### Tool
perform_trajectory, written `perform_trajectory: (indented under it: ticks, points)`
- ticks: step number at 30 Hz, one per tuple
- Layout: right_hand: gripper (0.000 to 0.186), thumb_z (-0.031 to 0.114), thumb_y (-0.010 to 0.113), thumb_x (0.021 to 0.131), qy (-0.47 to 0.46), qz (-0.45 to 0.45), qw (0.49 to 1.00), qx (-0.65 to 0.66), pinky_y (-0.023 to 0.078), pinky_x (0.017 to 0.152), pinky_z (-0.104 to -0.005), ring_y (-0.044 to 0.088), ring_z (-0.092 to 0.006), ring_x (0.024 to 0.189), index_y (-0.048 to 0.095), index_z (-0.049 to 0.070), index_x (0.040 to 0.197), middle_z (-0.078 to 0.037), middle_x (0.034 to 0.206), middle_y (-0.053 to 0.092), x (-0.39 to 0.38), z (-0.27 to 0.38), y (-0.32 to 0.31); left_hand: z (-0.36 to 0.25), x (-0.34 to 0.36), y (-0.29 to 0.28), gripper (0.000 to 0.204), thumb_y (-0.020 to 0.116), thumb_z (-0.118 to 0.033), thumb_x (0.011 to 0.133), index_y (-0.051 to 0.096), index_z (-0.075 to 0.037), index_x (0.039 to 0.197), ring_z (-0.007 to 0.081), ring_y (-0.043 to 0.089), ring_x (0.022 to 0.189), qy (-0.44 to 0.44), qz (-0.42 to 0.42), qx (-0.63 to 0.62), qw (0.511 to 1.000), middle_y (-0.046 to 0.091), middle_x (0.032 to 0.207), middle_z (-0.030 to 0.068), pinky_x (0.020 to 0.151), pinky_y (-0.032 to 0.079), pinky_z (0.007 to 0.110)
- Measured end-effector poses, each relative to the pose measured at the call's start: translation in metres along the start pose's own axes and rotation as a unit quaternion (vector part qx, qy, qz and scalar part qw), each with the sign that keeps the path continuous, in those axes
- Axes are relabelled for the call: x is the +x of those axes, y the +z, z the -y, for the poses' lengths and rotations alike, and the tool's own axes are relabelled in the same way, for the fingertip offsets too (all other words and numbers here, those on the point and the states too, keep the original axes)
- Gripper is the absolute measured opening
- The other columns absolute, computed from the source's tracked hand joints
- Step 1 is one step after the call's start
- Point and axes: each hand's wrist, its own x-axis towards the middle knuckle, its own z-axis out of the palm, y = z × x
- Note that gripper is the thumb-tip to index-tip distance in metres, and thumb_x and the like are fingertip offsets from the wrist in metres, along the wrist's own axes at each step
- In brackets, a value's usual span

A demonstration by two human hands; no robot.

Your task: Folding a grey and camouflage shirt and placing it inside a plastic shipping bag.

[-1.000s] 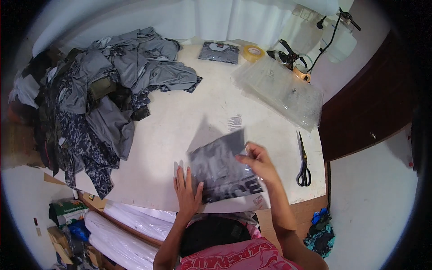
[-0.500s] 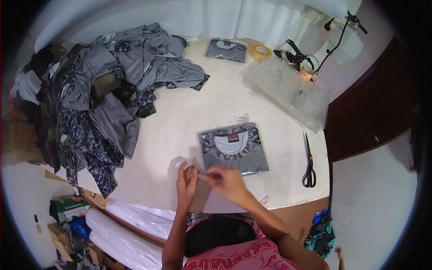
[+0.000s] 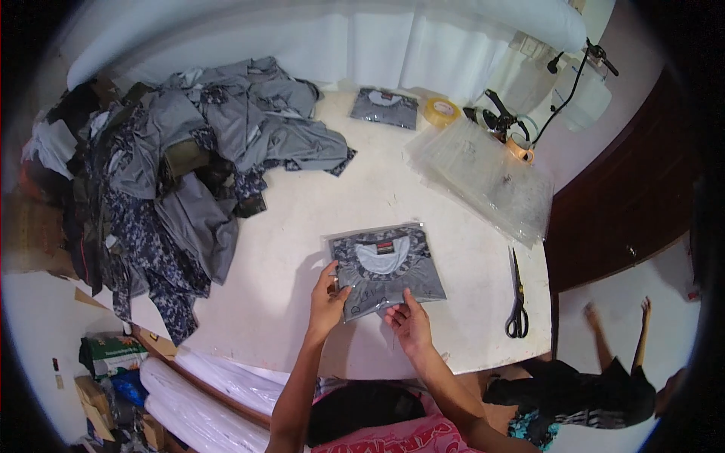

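Note:
A folded grey shirt (image 3: 389,268) with a camouflage collar lies in a clear plastic bag near the table's front edge, its near side tilted up. My left hand (image 3: 328,303) is closed on the bag's left edge, thumb on top. At the near edge my right hand (image 3: 410,323) pinches the bag, with the thumb above and the curled fingers below. The fingertips under the bag are partly hidden. Another bagged shirt (image 3: 384,109) lies at the back of the table.
Loose grey and camouflage shirts (image 3: 189,151) are heaped at left. Clear plastic bags (image 3: 483,177), a tape roll (image 3: 441,112) and a tape dispenser (image 3: 498,117) lie back right. Black scissors (image 3: 517,298) lie at the right edge. Another person (image 3: 596,392) in black is at lower right.
My hands were together in front of the bagged shirt; now they have moved apart and grip its left and near edges. The near side has lifted. A person has appeared at lower right.

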Motion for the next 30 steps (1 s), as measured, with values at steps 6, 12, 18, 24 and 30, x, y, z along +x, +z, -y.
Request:
perform_trajectory:
  ticks: [6, 12, 18, 24, 30]
  points:
    - [0.025, 0.016, 0.071, 0.089, -0.068, 0.062, 0.996, 0.019, 0.053, 0.083, -0.0358, 0.062, -0.0176, 0.095, 0.050, 0.012, 0.100, -0.003, 0.101, 0.062, 0.025, 0.035, 0.066, -0.029, 0.043, -0.022, 0.061, 0.068, -0.003, 0.090, 0.042, -0.004, 0.145, 0.0095, 0.056, 0.082, 0.001, 0.017, -0.067, 0.998, 0.064, 0.092, 0.0040, 0.072, 0.047, 0.024]
    - [0.029, 0.011, 0.064, 0.090, -0.226, 0.107, 0.965, 0.085, 0.046, 0.094, -0.0391, 0.058, -0.0160, 0.099, 0.048, 0.012, 0.114, -0.003, 0.107, 0.059, 0.065, 0.079, 0.155, 0.022, 0.090, -0.045, 0.044, 0.069, -0.012, 0.091, 0.055, -0.004, 0.132, 0.0160, 0.062, 0.081, 0.088, -0.234, 0.055, 0.967, 0.068, 0.092, 0.0081, 0.072, 0.050, 0.030]
    - [0.032, 0.010, 0.064, 0.089, -0.388, 0.153, 0.879, 0.232, 0.048, 0.089, -0.0375, 0.058, -0.0154, 0.096, 0.050, 0.012, 0.117, -0.002, 0.106, 0.059, 0.178, 0.165, 0.271, 0.023, 0.089, -0.036, 0.015, 0.069, -0.009, 0.085, 0.068, -0.001, 0.098, 0.0291, 0.063, 0.081, 0.184, -0.243, 0.245, 0.920, 0.067, 0.086, 0.0127, 0.076, 0.050, 0.040]
    - [0.010, 0.009, 0.064, 0.089, -0.262, 0.164, 0.943, 0.121, 0.058, 0.068, -0.0354, 0.064, -0.0188, 0.077, 0.058, 0.008, 0.097, -0.007, 0.088, 0.062, 0.345, 0.224, 0.241, 0.017, 0.089, -0.011, 0.014, 0.068, -0.008, 0.085, 0.069, -0.003, 0.098, 0.0280, 0.064, 0.080, 0.161, -0.218, 0.240, 0.932, 0.067, 0.085, 0.0113, 0.077, 0.049, 0.040]
    - [0.009, 0.008, 0.063, 0.089, -0.437, 0.067, 0.896, -0.038, 0.058, 0.070, -0.0375, 0.068, -0.0233, 0.079, 0.063, 0.001, 0.096, -0.010, 0.084, 0.063, 0.351, 0.110, 0.208, 0.015, 0.090, -0.035, 0.013, 0.069, -0.008, 0.084, 0.068, -0.004, 0.097, 0.0271, 0.063, 0.079, 0.195, -0.233, 0.276, 0.912, 0.067, 0.084, 0.0104, 0.074, 0.048, 0.039]
